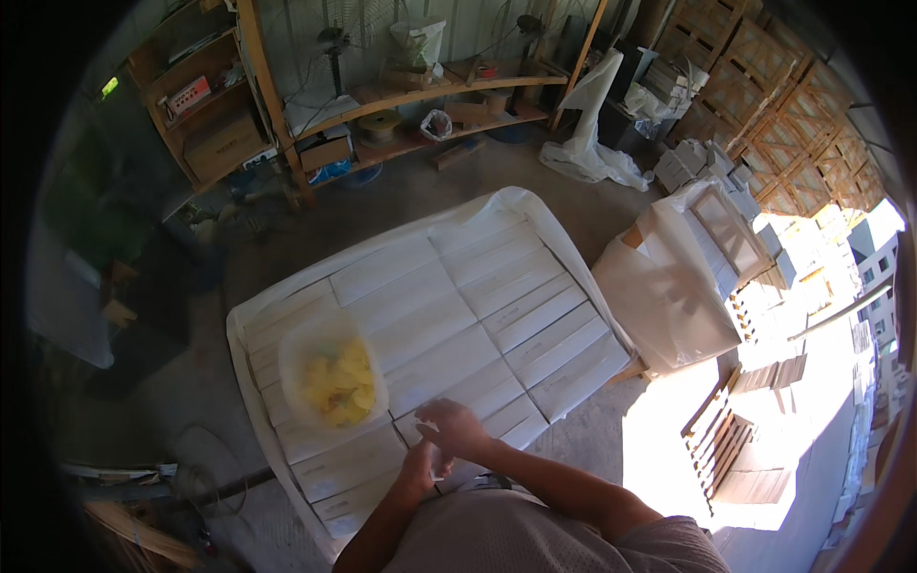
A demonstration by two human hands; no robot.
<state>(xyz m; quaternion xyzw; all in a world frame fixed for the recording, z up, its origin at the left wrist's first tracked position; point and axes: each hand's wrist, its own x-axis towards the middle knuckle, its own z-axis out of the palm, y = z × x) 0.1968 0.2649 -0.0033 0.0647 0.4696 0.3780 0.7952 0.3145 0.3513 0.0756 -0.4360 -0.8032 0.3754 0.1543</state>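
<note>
Close to my body, both hands meet over the near edge of a pallet load of white boxes (411,310). My right hand (453,429) is curled, its fingers bent down toward the left one. My left hand (418,465) is closed just below it. Between them shows a small whitish thing (438,470), partly hidden by the fingers; its kind cannot be made out. Left of the hands, a translucent plastic tub (296,355) stands on the boxes. It holds several yellow pieces (346,384), flat and loosely heaped.
White plastic film (250,304) wraps the load's sides. Another film-wrapped stack (659,286) stands to the right, with wooden pallets (718,444) on the sunlit ground beyond. Wooden shelves (430,107) with a spool (379,126) and bags line the far wall.
</note>
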